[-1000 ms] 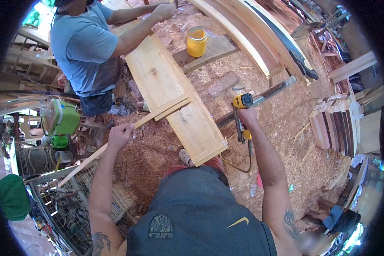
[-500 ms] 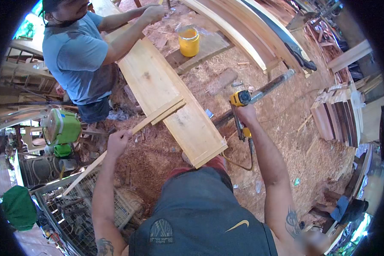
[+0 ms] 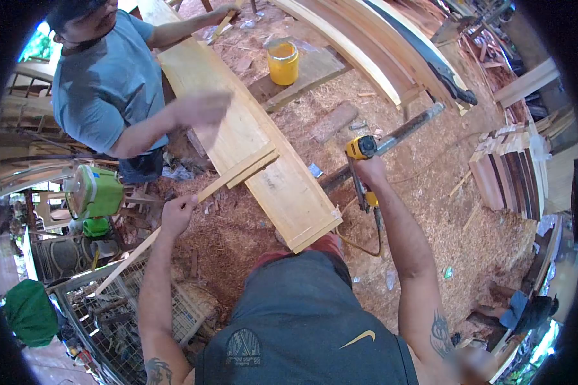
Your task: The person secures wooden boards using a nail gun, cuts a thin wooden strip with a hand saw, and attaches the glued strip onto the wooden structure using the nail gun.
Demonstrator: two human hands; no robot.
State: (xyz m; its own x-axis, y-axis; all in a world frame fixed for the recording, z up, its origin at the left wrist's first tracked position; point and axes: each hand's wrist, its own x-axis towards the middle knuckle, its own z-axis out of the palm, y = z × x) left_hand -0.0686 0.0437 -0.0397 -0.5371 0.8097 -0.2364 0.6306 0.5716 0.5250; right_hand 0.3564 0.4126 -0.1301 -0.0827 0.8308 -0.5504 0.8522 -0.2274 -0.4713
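My left hand (image 3: pixel 178 215) is closed around a long thin wooden strip (image 3: pixel 131 258), whose upper end lies across a wide wooden board (image 3: pixel 282 192). A shorter wood piece (image 3: pixel 253 169) lies along the strip on the board. To the right of the board, my right hand (image 3: pixel 370 172) grips a yellow and black nail gun (image 3: pixel 362 148), with a hose curving below it. A co-worker in a blue shirt (image 3: pixel 109 83) stands at the board's far left side, one hand blurred above the board.
A yellow bucket (image 3: pixel 283 62) stands on a plank beyond the board. Long curved timbers (image 3: pixel 366 51) lie at the upper right, above a metal pipe (image 3: pixel 411 128). Stacked wood pieces (image 3: pixel 506 173) are at the right. A green cooler (image 3: pixel 95 191) and a wire crate (image 3: pixel 119 308) are at left.
The co-worker's nearer arm has swung down from the far end to above the board, while the other hand holds a small wood piece. My hands keep their holds; the view has shifted slightly.
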